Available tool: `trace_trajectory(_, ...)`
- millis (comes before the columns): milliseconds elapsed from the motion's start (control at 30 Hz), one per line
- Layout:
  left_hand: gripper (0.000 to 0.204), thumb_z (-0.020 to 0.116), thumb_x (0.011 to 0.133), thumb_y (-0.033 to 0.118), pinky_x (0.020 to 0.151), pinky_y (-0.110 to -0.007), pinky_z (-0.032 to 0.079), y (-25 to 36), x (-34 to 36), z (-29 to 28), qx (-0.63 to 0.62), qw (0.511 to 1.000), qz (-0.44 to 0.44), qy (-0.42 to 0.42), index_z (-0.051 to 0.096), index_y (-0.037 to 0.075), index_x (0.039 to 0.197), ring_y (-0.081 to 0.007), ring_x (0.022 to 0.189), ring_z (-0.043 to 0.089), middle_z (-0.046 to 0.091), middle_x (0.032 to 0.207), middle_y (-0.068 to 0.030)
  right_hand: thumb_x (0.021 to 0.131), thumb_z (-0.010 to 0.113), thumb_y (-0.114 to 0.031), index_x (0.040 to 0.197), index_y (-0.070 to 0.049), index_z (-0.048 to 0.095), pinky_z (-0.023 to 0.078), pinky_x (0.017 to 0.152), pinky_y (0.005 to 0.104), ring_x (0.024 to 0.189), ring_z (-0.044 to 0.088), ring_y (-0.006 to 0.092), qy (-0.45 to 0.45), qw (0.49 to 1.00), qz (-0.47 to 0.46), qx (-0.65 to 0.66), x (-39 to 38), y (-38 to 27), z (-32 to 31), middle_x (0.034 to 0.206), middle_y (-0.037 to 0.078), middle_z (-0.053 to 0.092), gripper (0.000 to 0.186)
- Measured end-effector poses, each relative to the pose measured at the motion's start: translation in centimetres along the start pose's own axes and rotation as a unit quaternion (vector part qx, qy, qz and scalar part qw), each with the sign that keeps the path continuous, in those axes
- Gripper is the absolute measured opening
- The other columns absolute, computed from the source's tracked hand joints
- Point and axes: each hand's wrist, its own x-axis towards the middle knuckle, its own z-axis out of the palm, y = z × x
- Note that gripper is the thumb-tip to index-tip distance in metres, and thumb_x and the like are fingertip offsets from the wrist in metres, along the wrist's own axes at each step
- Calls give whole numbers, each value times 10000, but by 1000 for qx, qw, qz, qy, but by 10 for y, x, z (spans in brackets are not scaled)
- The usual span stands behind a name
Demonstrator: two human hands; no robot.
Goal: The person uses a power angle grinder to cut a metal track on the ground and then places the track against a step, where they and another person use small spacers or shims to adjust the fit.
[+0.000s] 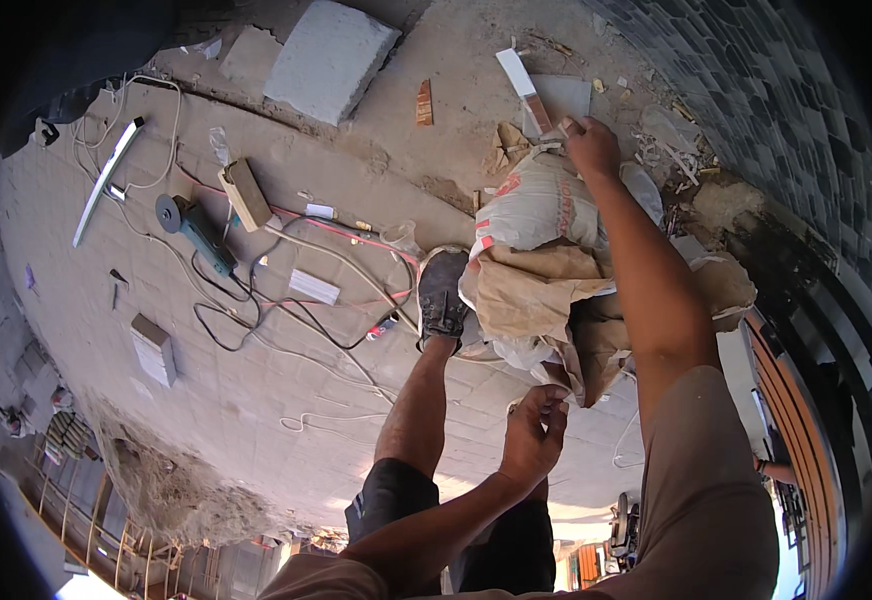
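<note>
Two hands at either end of a torn sack [546, 205]

The left hand [536, 435] is at the near end of the sack, its thumb and fingers drawn together in a pinch on the loose, ragged edge. Well beyond it, the right hand [593, 148] reaches to the sack's far end, palm down, with fingers bent and the tips close together; whether they grip the sack or only touch it, I cannot tell. The sack lies between the two hands, whitish with red print, and its torn brown paper lining [536, 285] spreads out just beyond the left hand.

Just past the right hand's fingertips lies a long white-and-brown strip [524, 85], beside a flat grey piece [563, 95]. Further to that hand's left are a small reddish-brown wedge [424, 103] and a large pale slab [331, 60]. The grey tiled wall [746, 90] rises to its right.

Ahead of the left hand and slightly to its left, a dark shoe [444, 290] stands against the sack (the person's own foot, at the end of a bare leg). Well to the left of that hand, an angle grinder [201, 238] lies among tangled cables [341, 250], near a tan-topped block [246, 195]. A white tile piece [316, 287] lies between the grinder and the shoe.
</note>
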Motion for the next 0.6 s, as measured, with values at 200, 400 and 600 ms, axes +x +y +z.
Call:
trace_trajectory(200,125,558,986,59,756,-262,480,4,17,-2,23,1000,11,16,577,13,1101,-109,806,579,640,947,-66,922,631,-213,1017,-25,665,544,747,408,840,688,367,4,988,-2,157,4,9,13,923,182,710,213)
trace_trajectory(400,86,557,1006,66,747,-252,474,27,35,-1,-5,998,45,35,577,20,1076,-90,790,570,636,938,-45,903,670,-104,1025,24,658,547,606,286,713,687,131,-110,919,109,362,12,-33,1,869,82,693,177)
trace_trajectory(600,99,555,994,32,730,-235,468,24,43,-2,-27,999,23,30,581,19,1088,-75,793,567,635,931,-32,820,782,-323,1189,-22,535,539,902,490,1078,652,372,39,968,244,34,35,-66,41,1156,217,641,537)
